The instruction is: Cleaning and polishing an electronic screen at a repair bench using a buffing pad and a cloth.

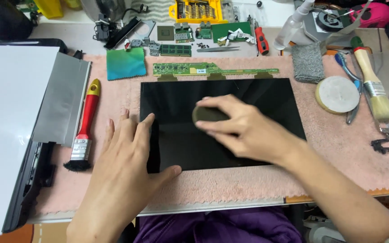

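A black glossy screen panel (266, 101) lies flat on a pink towel (338, 148), with a thin green circuit strip (212, 69) attached along its far edge. My right hand (244, 130) presses a small round dark pad (205, 113) onto the panel's middle. Flat on the towel at the panel's left edge, my left hand (124, 166) has its fingers spread, thumb and forefinger touching the panel's near-left corner.
A red and yellow brush (85, 123) lies left of the panel, next to a white sheet (5, 126) and grey plate (64, 101). A blue-green cloth (125, 63), circuit boards, a red screwdriver (261, 40), grey sponge (308, 62), round white disc (337, 93) and wooden brush (372, 83) lie beyond and right.
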